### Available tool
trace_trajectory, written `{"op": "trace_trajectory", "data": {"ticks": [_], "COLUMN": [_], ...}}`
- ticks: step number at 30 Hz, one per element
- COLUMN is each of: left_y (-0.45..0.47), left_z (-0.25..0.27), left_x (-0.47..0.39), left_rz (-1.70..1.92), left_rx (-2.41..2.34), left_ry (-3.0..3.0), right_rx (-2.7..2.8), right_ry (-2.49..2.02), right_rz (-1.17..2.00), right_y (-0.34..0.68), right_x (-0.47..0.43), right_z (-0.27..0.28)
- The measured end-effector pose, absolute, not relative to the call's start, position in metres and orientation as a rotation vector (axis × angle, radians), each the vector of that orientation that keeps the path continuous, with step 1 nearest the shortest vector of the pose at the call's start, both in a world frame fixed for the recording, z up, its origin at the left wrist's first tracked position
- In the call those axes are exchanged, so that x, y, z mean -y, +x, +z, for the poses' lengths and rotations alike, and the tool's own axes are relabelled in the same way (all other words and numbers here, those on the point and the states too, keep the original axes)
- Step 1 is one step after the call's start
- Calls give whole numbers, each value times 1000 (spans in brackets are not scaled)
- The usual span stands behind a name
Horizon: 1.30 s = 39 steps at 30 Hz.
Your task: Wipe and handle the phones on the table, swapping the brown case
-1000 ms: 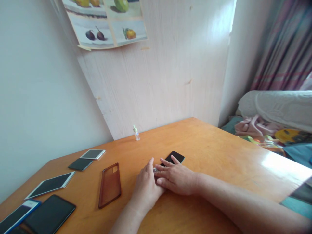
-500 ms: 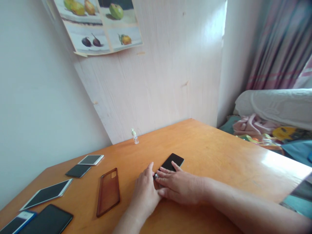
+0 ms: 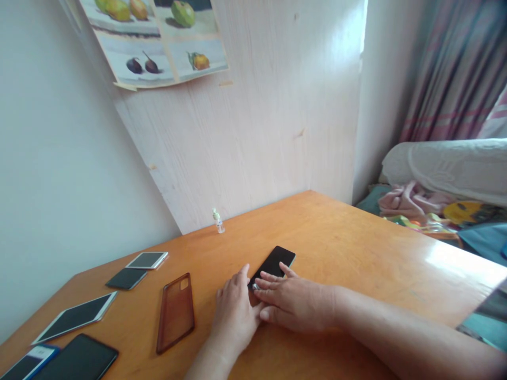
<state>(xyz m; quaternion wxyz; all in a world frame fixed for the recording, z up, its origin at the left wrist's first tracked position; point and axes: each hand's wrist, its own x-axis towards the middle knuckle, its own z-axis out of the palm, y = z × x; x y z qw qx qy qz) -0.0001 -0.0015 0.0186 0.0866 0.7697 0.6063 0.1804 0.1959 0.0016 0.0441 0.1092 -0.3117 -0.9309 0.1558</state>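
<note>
There on the orange-brown table [image 3: 336, 232], right in the middle of the action, lay the black phone [image 3: 278, 259], slanting far and right, its near end tucked by the hands! The right hand [image 3: 295, 302] came in from the right, fingers stretched out over that near end, a small pale item [image 3: 255, 287] peeping out at the fingertips; whether it was gripped, I could not tell. And the left hand [image 3: 236, 310] was curved loosely just left of the phone, its thumb side meeting the right thumb; hold or mere touch, the view hid that too.

Over to the left, a translucent brown case [image 3: 176, 314] lay flat, and beyond it on the far left a white-framed phone [image 3: 147, 259] overlapped a dark device [image 3: 127, 278]. Nearer, a larger white-framed device [image 3: 75, 317] lay alone. At the far edge, a little clear bottle [image 3: 219, 224] stood upright!
</note>
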Motion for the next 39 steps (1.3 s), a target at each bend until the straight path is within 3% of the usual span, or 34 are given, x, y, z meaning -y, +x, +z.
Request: {"op": "trace_trajectory", "data": {"ticks": [6, 9, 14, 21, 29, 39], "left_y": [2, 3, 4, 5, 3, -3], "left_z": [21, 22, 23, 27, 29, 22], "left_x": [3, 3, 6, 7, 8, 2], "left_rz": [512, 490, 474, 447, 440, 556], "left_rx": [-1833, -1828, -1873, -1838, -1793, -1726], "left_ry": [2293, 2328, 2322, 2326, 2282, 2224], "right_rx": [2536, 2600, 2824, 2666, 2843, 2713], "right_ry": [-1594, -1500, -934, -1556, -874, -926], "right_rz": [134, 138, 353, 57, 500, 659], "right_y": [226, 222, 206, 232, 206, 189], "right_x": [-36, -27, 6, -25, 13, 1], "right_z": [39, 41, 49, 56, 63, 54]}}
